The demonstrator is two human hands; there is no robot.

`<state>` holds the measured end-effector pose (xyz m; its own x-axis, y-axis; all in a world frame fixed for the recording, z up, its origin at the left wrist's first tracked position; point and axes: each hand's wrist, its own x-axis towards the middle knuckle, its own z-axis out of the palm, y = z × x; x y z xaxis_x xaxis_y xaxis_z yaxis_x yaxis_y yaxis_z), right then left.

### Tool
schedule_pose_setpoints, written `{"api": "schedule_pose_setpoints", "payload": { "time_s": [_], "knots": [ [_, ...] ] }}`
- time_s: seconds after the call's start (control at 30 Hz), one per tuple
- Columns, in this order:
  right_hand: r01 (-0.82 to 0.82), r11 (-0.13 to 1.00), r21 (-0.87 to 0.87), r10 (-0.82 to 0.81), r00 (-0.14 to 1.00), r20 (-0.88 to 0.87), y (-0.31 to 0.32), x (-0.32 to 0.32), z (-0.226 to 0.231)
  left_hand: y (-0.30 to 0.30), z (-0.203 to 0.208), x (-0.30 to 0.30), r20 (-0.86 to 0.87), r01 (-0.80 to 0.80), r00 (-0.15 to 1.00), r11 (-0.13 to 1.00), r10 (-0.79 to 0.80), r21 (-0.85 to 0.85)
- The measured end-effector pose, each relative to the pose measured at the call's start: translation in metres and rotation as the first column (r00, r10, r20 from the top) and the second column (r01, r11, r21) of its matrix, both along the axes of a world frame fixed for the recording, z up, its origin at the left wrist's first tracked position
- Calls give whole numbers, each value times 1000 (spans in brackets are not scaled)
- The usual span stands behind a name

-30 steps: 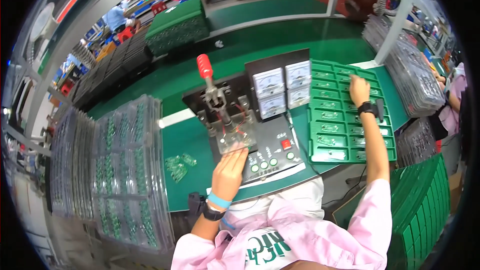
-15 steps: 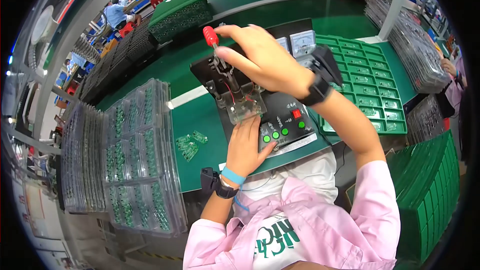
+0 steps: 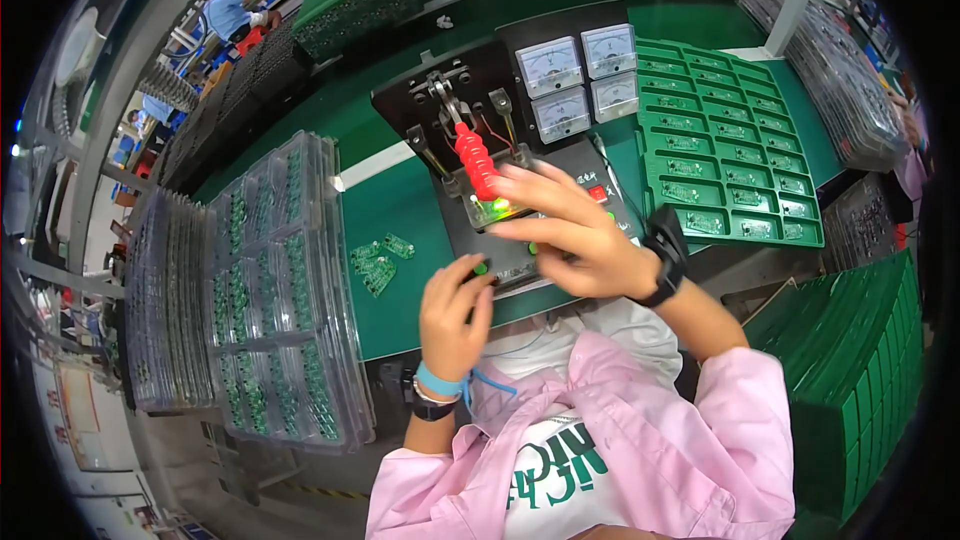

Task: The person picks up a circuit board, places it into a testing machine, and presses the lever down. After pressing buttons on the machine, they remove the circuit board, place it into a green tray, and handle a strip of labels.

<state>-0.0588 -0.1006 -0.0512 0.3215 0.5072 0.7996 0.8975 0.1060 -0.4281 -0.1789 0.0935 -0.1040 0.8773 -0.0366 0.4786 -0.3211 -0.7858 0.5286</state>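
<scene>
A test fixture with a toggle clamp stands in front of me, and its red lever handle (image 3: 476, 162) is swung down toward me. Green light glows beneath the handle's end, by the clear plate of the fixture. My right hand (image 3: 585, 240) is beside the handle's lower end, its fingers apart and slightly blurred, gripping nothing. At the front left of the black control panel (image 3: 600, 162), my left hand (image 3: 453, 318) has bent, parted fingers close to a green button (image 3: 481, 267); whether it touches the button I cannot tell. Several small green circuit boards (image 3: 375, 268) lie loose to the left.
Four-sided analog meters (image 3: 550, 67) rise behind the panel. A green compartment tray (image 3: 730, 145) with boards lies to the right. Stacked clear trays (image 3: 285, 300) of boards stand at left, and stacked green trays (image 3: 850, 380) at lower right. Other people sit at the far left.
The red handle has swung down toward me, and my right hand has come down with it. My left hand has drawn back from the clear plate to the panel's front edge. Green light now shows.
</scene>
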Motion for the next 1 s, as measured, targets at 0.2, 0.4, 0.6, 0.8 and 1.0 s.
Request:
{"api": "schedule_pose_setpoints", "payload": {
  "time_s": [0.2,0.4,0.6,0.8,1.0],
  "knots": [
    [305,910,-281,-332,942,-53,-52,-28,-67,23,3,9,-50,-81,996,996,79,-37],
    [398,827,-397,-406,911,68,-55,-33,-76,20,-11,19,-63,-49,997,997,45,-55],
    [447,811,-379,-448,889,89,-62,-31,-81,22,-19,17,-111,-60,993,991,46,-123],
    [509,780,-365,-493,858,143,-73,-35,-95,20,-24,16,-120,-80,991,973,55,-216],
    [296,846,-443,-283,954,97,-57,-69,-111,16,-24,15,-136,-101,988,961,68,-257]
  ]
}}
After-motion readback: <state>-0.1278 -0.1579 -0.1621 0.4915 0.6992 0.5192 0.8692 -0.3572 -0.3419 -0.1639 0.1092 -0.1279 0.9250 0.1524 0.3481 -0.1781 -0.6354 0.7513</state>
